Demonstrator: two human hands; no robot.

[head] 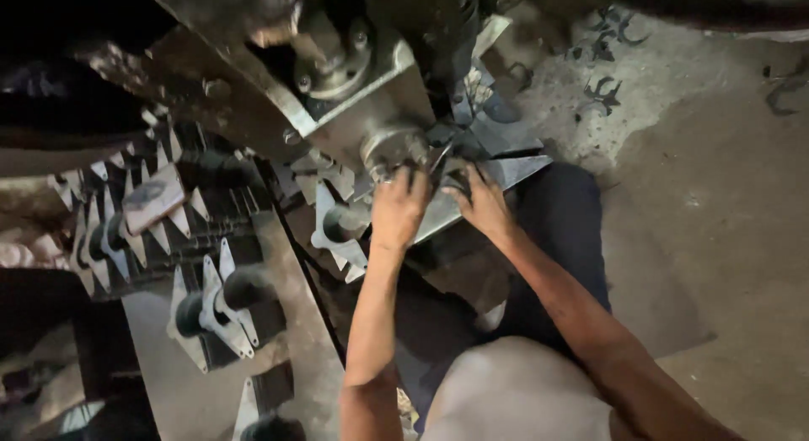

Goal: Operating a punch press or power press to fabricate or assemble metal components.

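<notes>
Both my hands reach up under a heavy metal press point(354, 79). My left hand point(398, 209) rests just below the round steel punch head point(392, 148), fingers curled against a flat grey metal plate point(459, 207). My right hand point(482, 201) presses on the same plate beside a dark part under the punch. Whether either hand fully grips the plate is hidden by the fingers. A pointed metal blank with a round collar point(335, 229) lies just left of my left hand.
Rows of stamped pointed metal pieces with dark collars point(135, 230) stand on a bench at left, more of them lower down point(221, 310). Small curled metal offcuts point(602, 91) lie on the concrete floor at upper right. My knee point(514, 395) is below.
</notes>
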